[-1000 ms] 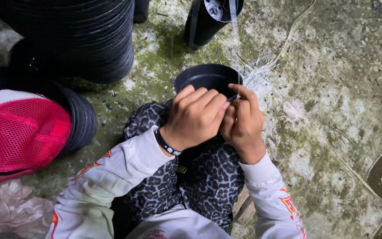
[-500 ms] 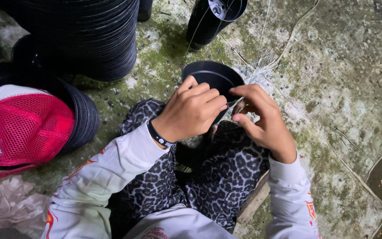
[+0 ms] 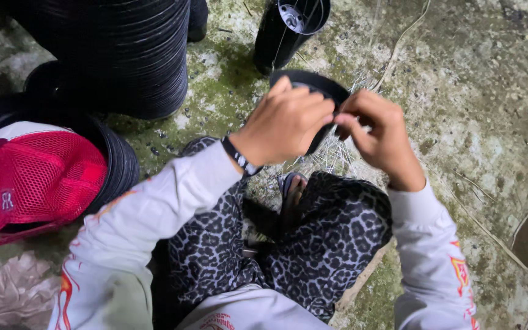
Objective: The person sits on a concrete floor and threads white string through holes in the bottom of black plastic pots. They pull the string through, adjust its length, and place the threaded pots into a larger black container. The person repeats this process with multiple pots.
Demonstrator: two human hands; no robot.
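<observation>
My left hand [image 3: 285,122] grips a small black plastic pot [image 3: 314,82] by its side, held tilted above my lap. My right hand [image 3: 377,131] is at the pot's right rim with thumb and fingers pinched together; what they pinch is too small to make out, possibly a thin wire. Thin pale wires [image 3: 331,156] lie on the ground just below the pot. I sit cross-legged in leopard-print trousers [image 3: 313,244] and wear white long sleeves and a dark wristband [image 3: 238,156].
A tall stack of black pots [image 3: 123,55] lies at the upper left. Another black pot stack [image 3: 288,27] stands ahead. A red mesh cap [image 3: 29,183] rests on more black pots at the left. The floor is mossy concrete [image 3: 472,91]; crumpled plastic [image 3: 7,293] lies lower left.
The pot has been lifted higher and tilted. My right hand moved out to the right, then came back to the pot's rim with fingers pinched.
</observation>
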